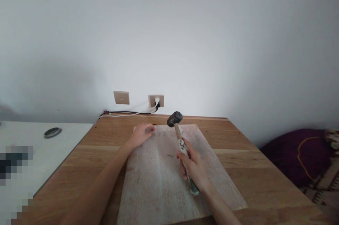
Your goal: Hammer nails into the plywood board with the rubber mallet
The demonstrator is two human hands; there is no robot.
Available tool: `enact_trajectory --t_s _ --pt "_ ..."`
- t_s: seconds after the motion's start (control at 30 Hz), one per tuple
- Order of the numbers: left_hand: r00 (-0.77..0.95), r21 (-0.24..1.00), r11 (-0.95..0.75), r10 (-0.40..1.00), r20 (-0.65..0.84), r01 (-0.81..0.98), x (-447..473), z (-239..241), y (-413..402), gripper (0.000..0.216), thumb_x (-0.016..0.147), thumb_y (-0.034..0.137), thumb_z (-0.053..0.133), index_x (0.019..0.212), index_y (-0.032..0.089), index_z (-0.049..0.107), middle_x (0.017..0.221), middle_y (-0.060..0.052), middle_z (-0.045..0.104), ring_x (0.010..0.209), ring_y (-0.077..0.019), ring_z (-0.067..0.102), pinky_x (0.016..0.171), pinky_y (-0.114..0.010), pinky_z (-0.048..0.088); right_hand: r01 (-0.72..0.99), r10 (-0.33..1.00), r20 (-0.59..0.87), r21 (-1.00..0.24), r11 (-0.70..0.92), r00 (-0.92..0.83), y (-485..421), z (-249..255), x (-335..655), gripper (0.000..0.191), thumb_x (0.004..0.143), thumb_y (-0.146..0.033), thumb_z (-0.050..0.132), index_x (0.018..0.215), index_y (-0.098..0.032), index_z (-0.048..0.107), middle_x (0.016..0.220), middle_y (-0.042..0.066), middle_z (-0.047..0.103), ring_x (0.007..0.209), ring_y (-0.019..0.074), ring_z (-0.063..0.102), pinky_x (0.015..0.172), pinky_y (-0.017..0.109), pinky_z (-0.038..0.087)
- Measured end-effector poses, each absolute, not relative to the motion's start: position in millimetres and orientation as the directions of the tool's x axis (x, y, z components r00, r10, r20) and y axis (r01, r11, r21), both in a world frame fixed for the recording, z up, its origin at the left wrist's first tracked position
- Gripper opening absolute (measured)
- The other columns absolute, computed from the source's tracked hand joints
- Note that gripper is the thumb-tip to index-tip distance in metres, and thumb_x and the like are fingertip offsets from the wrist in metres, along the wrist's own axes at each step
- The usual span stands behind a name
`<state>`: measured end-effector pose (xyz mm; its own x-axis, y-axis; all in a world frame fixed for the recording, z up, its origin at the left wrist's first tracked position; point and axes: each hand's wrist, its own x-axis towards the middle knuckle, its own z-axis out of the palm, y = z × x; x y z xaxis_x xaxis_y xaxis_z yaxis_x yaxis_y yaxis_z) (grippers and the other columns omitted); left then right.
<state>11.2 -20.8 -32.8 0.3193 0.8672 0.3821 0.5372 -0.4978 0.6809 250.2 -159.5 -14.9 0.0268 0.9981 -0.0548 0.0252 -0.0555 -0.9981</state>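
My right hand (192,161) is wrapped round the handle of a mallet (178,132), its dark head raised above the far part of a pale wooden board (148,182). My left hand (142,135) rests at the board's far left corner, with thumb and fingers curled together; whatever may be between the fingertips is too small to make out. Several small nails (182,132) stand in a row along the board's far edge, partly behind the mallet. One loose nail (170,155) lies flat on the board, left of my right hand.
Beneath the board is a wooden table (238,168) against a white wall. Cables (127,113) run along its back left edge to a wall socket (156,101). On the left, a white table (71,136) carries a dark round object (52,132). Purple fabric (291,151) lies at right.
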Motion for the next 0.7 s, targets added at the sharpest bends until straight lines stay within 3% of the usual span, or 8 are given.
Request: enact_trajectory --t_s 0.17,0.47,0.7 --pt "0.341 0.701 -0.501 0.864 0.371 0.508 7.1 -38.1 -23.3 0.011 0.081 0.016 0.068 0.087 0.021 0.076 0.095 -0.004 0.080 0.093 -0.0216 0.073 0.093 -0.033 0.053 0.031 0.998 -0.063 -0.997 -0.064 0.013 -160.1 -15.3 248.6 0.082 0.080 -0.045 0.063 0.152 -0.014 0.042 0.070 -0.007 0.059 0.033 0.0076 0.044 0.026 0.019 0.037" --pt "0.346 0.730 -0.503 0.861 0.373 0.463 13.3 -38.1 -24.9 0.012 0.081 0.017 0.066 0.088 0.021 0.075 0.091 -0.003 0.080 0.088 -0.0203 0.073 0.088 -0.032 0.055 0.096 0.991 -0.071 -0.994 -0.060 -0.116 -163.7 -21.2 241.9 0.072 0.086 -0.038 0.061 0.153 -0.020 0.045 0.075 -0.006 0.059 0.035 0.0053 0.044 0.027 0.016 0.036" --pt "0.353 0.705 -0.490 0.869 0.348 0.513 14.3 -30.1 -29.0 0.013 0.080 0.017 0.068 0.086 0.023 0.076 0.098 -0.003 0.081 0.097 -0.0246 0.074 0.093 -0.036 0.054 0.134 0.984 -0.063 -0.990 -0.041 -0.166 -168.0 -22.8 237.3 0.070 0.088 -0.036 0.059 0.154 -0.020 0.045 0.075 -0.005 0.060 0.036 0.0062 0.046 0.028 0.017 0.037"
